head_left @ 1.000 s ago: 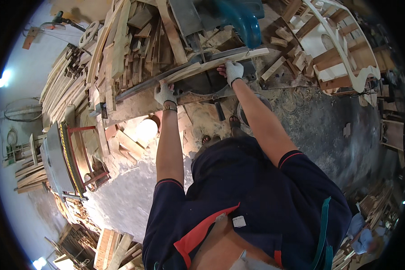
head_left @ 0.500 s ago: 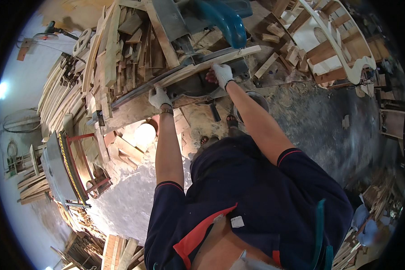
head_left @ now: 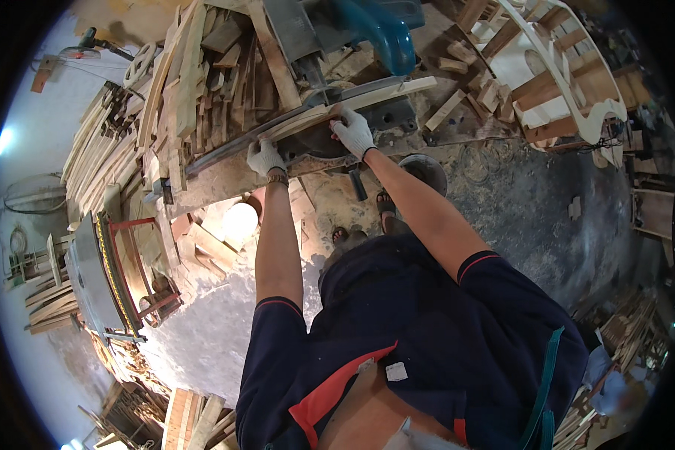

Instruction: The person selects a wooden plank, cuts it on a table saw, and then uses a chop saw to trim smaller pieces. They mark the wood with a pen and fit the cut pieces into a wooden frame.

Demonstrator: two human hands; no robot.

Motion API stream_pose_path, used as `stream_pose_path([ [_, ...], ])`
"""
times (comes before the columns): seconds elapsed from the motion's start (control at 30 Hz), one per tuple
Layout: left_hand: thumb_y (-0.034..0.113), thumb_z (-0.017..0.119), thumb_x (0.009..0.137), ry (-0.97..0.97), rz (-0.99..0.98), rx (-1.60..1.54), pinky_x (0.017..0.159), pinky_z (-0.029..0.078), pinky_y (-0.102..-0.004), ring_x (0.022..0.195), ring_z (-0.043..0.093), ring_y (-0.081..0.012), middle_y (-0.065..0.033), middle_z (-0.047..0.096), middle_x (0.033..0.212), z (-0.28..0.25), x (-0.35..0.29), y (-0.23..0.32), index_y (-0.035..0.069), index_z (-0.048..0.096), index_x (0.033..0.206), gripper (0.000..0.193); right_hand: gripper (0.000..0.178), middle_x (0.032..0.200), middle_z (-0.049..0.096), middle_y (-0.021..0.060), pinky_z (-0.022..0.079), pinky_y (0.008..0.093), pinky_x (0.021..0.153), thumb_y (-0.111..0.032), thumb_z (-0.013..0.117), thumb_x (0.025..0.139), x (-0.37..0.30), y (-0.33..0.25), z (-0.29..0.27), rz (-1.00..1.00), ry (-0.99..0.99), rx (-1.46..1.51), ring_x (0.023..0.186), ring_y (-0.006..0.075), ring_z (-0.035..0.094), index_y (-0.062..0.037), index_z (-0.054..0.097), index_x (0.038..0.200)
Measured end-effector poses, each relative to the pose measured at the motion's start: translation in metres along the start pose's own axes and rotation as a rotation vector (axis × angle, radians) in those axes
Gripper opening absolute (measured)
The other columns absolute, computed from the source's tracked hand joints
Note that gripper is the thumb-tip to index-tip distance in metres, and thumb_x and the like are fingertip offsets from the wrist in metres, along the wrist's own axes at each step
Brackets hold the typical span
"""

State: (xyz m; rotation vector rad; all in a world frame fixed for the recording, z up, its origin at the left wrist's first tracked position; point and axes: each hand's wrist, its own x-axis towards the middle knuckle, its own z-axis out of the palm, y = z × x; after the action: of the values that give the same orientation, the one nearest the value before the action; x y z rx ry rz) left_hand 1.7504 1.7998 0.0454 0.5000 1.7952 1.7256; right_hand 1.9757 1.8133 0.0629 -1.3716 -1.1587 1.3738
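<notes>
A long pale curved wooden strip (head_left: 382, 94) lies across the bed of a grey saw machine (head_left: 307, 45) with a teal dust pipe (head_left: 379, 34). My left hand (head_left: 265, 157), in a white glove, presses on the strip's left part. My right hand (head_left: 352, 131), also gloved, grips the strip near its middle, close to the dark round saw housing (head_left: 319, 142). Both forearms reach up from the lower edge.
Stacks of wooden slats (head_left: 180, 82) are piled left of the machine. A white curved furniture frame (head_left: 570, 67) stands at the upper right. A metal stand with red bars (head_left: 109, 270) is at the left. Sawdust (head_left: 202, 337) covers the floor; offcuts lie around.
The strip and both hands have slid to the left along the machine bed, and the view has shifted slightly.
</notes>
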Motion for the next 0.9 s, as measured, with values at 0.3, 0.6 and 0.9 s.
stream_pose_path([
  [0.3, 0.008, 0.069, 0.090, 0.042, -0.003, -0.083, 0.055, 0.042, -0.0288, 0.062, 0.054, -0.0101, -0.0019, 0.064, 0.076, 0.010, -0.005, 0.004, -0.003, 0.068, 0.087, 0.011, 0.041, 0.099, 0.073, 0.0128, 0.057, 0.0310, 0.071, -0.006, 0.055, 0.094, 0.005, 0.005, -0.005, -0.026, -0.126, -0.166, 0.072, 0.0175, 0.070, -0.0016, 0.064, 0.133],
  [0.6, 0.012, 0.072, 0.086, -0.035, 0.018, 0.081, 0.053, 0.040, -0.0303, 0.059, 0.052, -0.0103, -0.0028, 0.062, 0.070, 0.003, 0.015, -0.008, -0.002, 0.066, 0.079, 0.017, 0.042, 0.096, 0.071, 0.0106, 0.057, 0.0295, 0.067, -0.002, 0.051, 0.095, 0.008, 0.005, -0.006, -0.015, -0.143, -0.071, 0.071, 0.0167, 0.069, -0.0006, 0.061, 0.136],
  [0.9, 0.018, 0.076, 0.081, -0.012, -0.110, 0.149, 0.060, 0.049, -0.0350, 0.061, 0.061, -0.0159, -0.0090, 0.069, 0.074, 0.008, 0.016, -0.006, -0.004, 0.068, 0.082, 0.024, 0.011, 0.081, 0.067, 0.0061, 0.054, 0.0282, 0.055, -0.012, 0.061, 0.100, -0.028, -0.059, -0.106, -0.111, 0.368, 0.437, 0.063, 0.0131, 0.063, -0.0019, 0.066, 0.101],
])
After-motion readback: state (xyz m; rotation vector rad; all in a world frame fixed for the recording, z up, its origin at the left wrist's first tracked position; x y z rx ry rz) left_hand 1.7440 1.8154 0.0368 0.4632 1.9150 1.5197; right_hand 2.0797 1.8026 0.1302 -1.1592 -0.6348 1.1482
